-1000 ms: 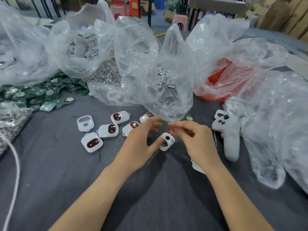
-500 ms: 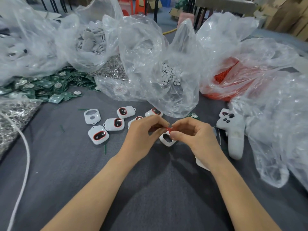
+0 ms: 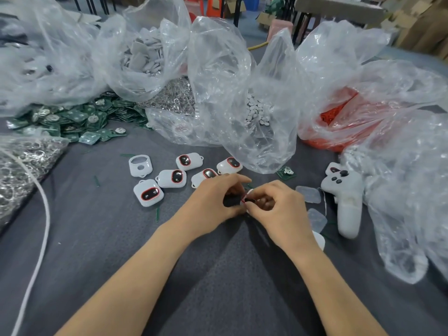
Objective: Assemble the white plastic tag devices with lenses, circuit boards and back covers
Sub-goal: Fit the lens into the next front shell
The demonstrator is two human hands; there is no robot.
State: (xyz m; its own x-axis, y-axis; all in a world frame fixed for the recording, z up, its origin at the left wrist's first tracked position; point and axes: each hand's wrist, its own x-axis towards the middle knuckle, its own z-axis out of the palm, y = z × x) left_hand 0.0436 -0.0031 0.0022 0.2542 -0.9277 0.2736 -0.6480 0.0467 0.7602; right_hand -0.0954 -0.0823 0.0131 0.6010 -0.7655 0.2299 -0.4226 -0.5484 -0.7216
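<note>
Head view: the left hand (image 3: 213, 202) and right hand (image 3: 278, 212) meet over the grey table (image 3: 97, 238). Both pinch one white tag (image 3: 249, 190) with curled fingers. The hands hide most of it. Only a red-edged dark bit shows.

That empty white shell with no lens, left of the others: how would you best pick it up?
Probably from above, pinching the empty shell across its left and right outer walls. It lies flat, window up, apart from the other shells, so both walls are free to reach.
</note>
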